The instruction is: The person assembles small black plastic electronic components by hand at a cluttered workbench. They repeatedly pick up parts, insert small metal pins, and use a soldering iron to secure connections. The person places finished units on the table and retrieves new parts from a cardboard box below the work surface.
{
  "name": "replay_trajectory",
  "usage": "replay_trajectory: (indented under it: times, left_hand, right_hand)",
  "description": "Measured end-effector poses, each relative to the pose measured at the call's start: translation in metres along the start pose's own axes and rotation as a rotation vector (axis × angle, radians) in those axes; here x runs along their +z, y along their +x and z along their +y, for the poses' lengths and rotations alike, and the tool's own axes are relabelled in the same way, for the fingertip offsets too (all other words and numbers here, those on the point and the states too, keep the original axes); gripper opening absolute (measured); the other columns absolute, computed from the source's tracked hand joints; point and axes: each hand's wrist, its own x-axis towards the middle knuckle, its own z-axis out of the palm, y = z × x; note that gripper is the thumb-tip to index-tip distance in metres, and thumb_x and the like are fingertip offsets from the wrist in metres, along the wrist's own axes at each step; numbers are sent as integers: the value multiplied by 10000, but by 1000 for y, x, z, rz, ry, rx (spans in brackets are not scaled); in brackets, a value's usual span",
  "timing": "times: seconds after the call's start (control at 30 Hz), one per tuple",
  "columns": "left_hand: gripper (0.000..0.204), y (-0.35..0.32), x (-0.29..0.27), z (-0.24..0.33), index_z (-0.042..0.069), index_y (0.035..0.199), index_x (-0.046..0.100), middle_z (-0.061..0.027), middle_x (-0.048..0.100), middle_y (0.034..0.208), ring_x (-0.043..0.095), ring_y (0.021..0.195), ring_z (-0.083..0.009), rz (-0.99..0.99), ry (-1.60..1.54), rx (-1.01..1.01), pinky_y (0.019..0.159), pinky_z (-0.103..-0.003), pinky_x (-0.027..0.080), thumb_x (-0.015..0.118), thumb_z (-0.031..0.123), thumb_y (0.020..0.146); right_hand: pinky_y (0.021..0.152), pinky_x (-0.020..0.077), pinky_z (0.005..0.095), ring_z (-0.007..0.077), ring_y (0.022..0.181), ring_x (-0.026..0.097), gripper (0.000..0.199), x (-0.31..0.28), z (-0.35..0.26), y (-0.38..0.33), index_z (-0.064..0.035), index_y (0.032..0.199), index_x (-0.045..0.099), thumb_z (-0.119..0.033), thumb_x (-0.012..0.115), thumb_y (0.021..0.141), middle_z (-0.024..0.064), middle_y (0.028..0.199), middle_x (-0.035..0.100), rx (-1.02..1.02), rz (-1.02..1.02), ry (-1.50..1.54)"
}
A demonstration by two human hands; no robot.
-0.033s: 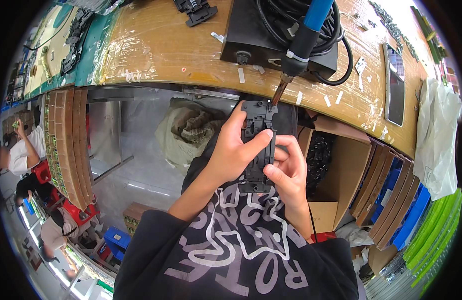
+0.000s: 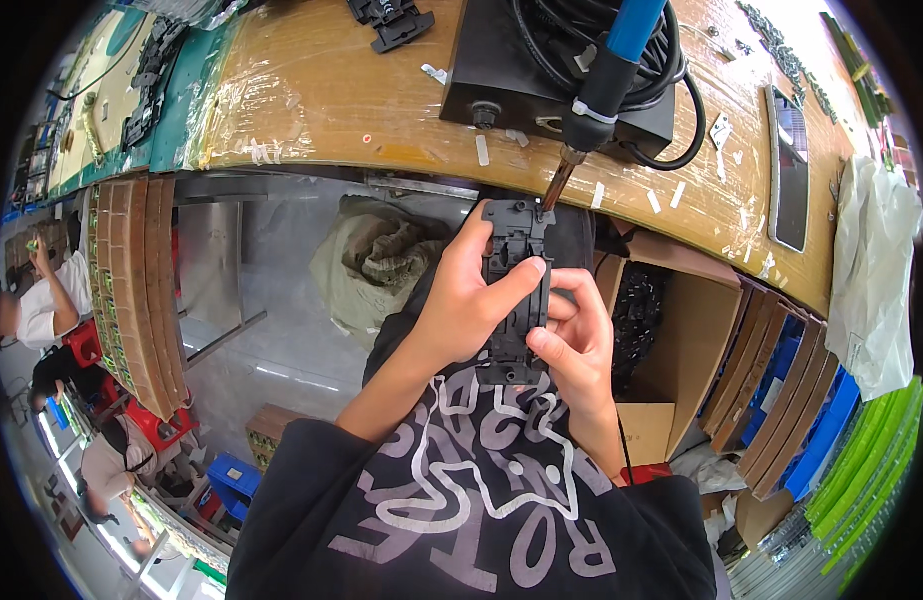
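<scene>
My left hand [image 2: 469, 300] and my right hand [image 2: 579, 345] hold a long black moulded plastic part [image 2: 519, 232] upright in front of my chest, just off the bench's near edge. My left hand grips its left side, thumb pressed across the front. Fingers of my right hand curl around the lower right side, with the thumb on its edge. A tool with a blue and black handle [image 2: 592, 105] points down from above. Its metal tip [image 2: 559, 180] meets or overlaps the part's upper right corner; whether they touch I cannot tell.
On the wrapped bench [image 2: 312, 100] stand a black box [image 2: 472, 85] with a coiled cable [image 2: 672, 60] and a phone-like slab [image 2: 788, 170]. A cardboard box [image 2: 697, 350] of black pieces sits below right. A pale sack [image 2: 357, 280] lies left. People sit far left.
</scene>
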Motion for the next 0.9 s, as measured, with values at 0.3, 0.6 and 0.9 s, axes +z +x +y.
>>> replay_trajectory:
  times: [0.3, 0.6, 0.9]
  left_hand:
    - [271, -1, 1, 3, -3, 1009, 450, -23, 507, 882, 459, 814, -75, 2, -2, -25, 743, -229, 388, 543, 34, 757]
    - [285, -3, 2, 4, 0, 1021, 446, -20, 503, 884, 456, 811, -72, 8, 1, -26, 735, -227, 391, 547, 34, 757]
    - [278, -7, 0, 0, 4, 1016, 447, -20, 503, 884, 453, 806, -68, 6, -26, -27, 720, -218, 390, 549, 38, 760]
  right_hand:
    - [536, 392, 170, 67, 697, 526, 392, -1, 0, -1, -2, 1083, 362, -52, 580, 761, 87, 884, 556, 4, 2, 1]
    - [544, 393, 173, 74, 705, 531, 389, 0, 2, -3, 0, 1086, 359, -38, 572, 763, 95, 893, 555, 6, 0, 5]
    - [547, 392, 179, 82, 708, 537, 389, 2, 3, -7, 7, 1086, 356, -40, 568, 764, 102, 891, 553, 23, 7, -4]
